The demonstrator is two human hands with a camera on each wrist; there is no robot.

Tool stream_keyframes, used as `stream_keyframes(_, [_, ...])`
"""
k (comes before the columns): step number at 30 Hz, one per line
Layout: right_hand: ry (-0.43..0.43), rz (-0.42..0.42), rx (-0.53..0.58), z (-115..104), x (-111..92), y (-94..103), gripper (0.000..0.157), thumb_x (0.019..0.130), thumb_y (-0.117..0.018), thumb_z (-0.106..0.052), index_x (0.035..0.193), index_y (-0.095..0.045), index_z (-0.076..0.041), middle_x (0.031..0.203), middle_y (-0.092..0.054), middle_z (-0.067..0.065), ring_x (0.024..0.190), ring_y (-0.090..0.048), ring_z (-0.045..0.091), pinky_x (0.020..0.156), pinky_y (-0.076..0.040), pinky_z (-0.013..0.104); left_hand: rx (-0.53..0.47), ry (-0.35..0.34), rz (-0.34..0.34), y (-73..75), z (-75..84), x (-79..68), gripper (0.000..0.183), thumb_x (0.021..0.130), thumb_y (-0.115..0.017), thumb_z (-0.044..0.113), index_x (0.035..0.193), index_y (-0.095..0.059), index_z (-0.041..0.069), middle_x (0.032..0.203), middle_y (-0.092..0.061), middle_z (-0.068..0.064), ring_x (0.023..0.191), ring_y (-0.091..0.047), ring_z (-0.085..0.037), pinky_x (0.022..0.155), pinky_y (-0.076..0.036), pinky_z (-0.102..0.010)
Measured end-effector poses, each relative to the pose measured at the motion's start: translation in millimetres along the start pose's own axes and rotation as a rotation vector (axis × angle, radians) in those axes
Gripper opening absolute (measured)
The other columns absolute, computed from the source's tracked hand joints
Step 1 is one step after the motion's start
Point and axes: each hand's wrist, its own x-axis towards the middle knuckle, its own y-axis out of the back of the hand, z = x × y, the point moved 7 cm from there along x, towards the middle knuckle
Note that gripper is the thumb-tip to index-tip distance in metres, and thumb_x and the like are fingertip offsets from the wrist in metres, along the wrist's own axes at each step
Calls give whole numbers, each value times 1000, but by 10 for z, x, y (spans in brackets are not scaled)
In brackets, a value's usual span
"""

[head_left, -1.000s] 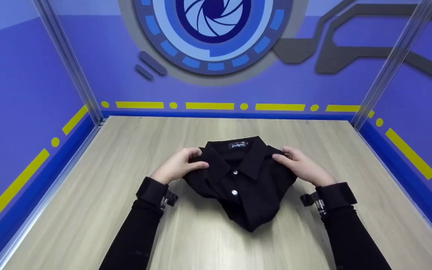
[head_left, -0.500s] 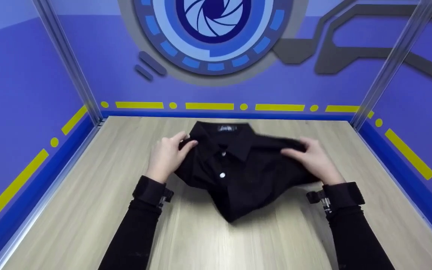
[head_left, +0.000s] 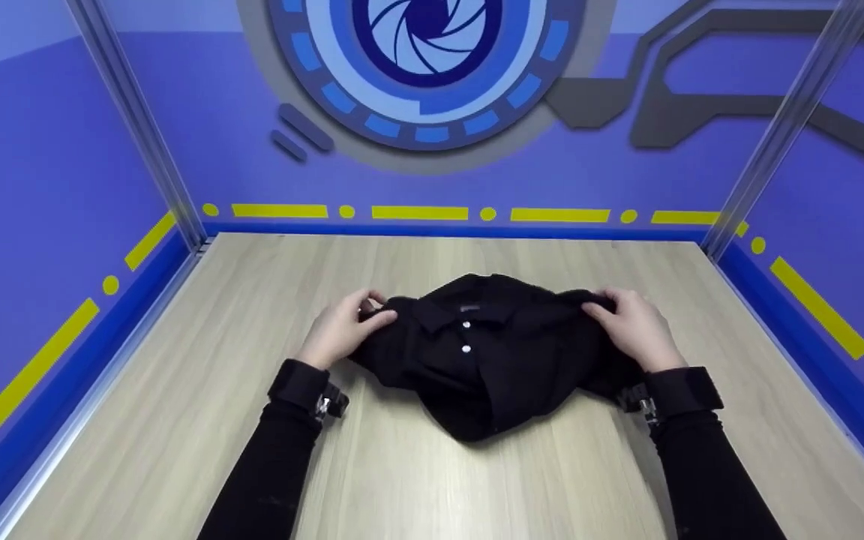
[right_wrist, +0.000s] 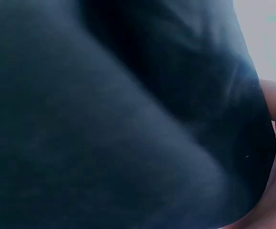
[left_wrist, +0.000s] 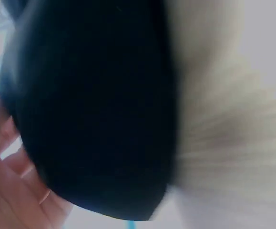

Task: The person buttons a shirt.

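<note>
Plainly, from the head view, holds a black shirt (head_left: 522,375) at both upper sides, over the bench (head_left: 139,450); pinches one side with the left grip (head_left: 337,328), narrowed to the cloth, with thumb on top and fingers curled by the far edge; pinches the other with the right grip (head_left: 640,328), equally narrow, thumb likewise on top; seems placed so as to spread the shoulders apart and turn the white buttons (head_left: 466,349) upward; lies between the two grips, slack at the collar (head_left: 493,316), drooping to a rounded point toward the person; cannot tell how much rests on the bench.

From the left wrist view, shows as a dark, blurred drape just inside the palm, with fingers partly hidden behind its edge; cannot confirm the pinch there.

From the right wrist view, fills nearly everything with folded cloth, touching the hand at the margin; cannot see the fingertips.
</note>
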Motion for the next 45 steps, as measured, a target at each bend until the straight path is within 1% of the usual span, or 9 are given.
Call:
stream_keyframes(7, [-16,-124,107,172,-14,-70,33,92,-63,-42,88,-63,-10,71,-50,0,68,-49,18,63,-38,27,-199,99,-207,-39,-267,-53,62,75,-75,59,124,-59,25,92,-65,-4,90,-59,-18,82,-47,-34])
stream_keyframes(14, [-53,-239,79,274,-55,-55,32,94,-62,-35,77,-57,-8,64,-38,-6,62,-43,16,57,-35,29,-151,217,-456,-28,-452,-225,65,75,-78,53,124,-58,15,81,-58,-1,72,-54,-13,65,-44,-27])
stream_keyframes(20, [-90,-166,6,261,-53,107,27,93,-62,-36,90,-64,-9,73,-51,1,71,-48,22,65,-36,32,-121,204,-467,104,-450,-264,33,82,-76,36,93,-63,8,77,-50,5,69,-45,-11,60,-37,-25])
stream_keyframes(25, [-155,-49,-2,225,-67,262,37,93,-59,-48,99,-71,-13,88,-65,6,79,-54,23,68,-38,32,-69,123,-307,275,-330,-181,24,93,-63,38,95,-62,15,82,-58,2,72,-54,-13,65,-44,-28])
stream_keyframes(31, [-192,377,122,163,-97,582,40,88,-65,-53,97,-76,-16,68,-58,2,58,-48,14,53,-35,28,-10,-79,302,775,7,-65,23,96,-54,45,100,-64,24,69,-57,2,58,-49,-18,57,-39,-32])
stream_keyframes(34, [-208,500,212,132,-124,666,37,86,-68,-50,94,-76,-14,59,-53,0,51,-45,11,48,-33,25,75,-84,481,904,68,-94,21,97,-54,45,99,-63,26,67,-56,2,54,-48,-22,53,-35,-35])
stream_keyframes(36, [-211,460,342,119,-109,632,36,88,-69,-42,95,-73,-7,60,-55,-2,49,-46,7,47,-36,21,135,-56,480,876,34,-96,18,97,-55,43,100,-64,28,76,-61,3,62,-57,-24,55,-39,-38])
stream_keyframes(41, [-269,176,697,91,-81,404,29,93,-65,-19,102,-57,7,57,-54,-4,39,-46,6,38,-43,22,283,-5,353,644,-178,-82,13,94,-63,30,100,-70,22,95,-64,-4,91,-62,-31,72,-46,-49])
stream_keyframes(45, [-255,13,811,50,-82,297,26,96,-60,-15,104,-50,8,54,-54,0,38,-50,11,38,-48,28,323,51,331,586,-287,-84,13,90,-67,29,97,-75,22,85,-66,-4,81,-62,-29,68,-47,-46])
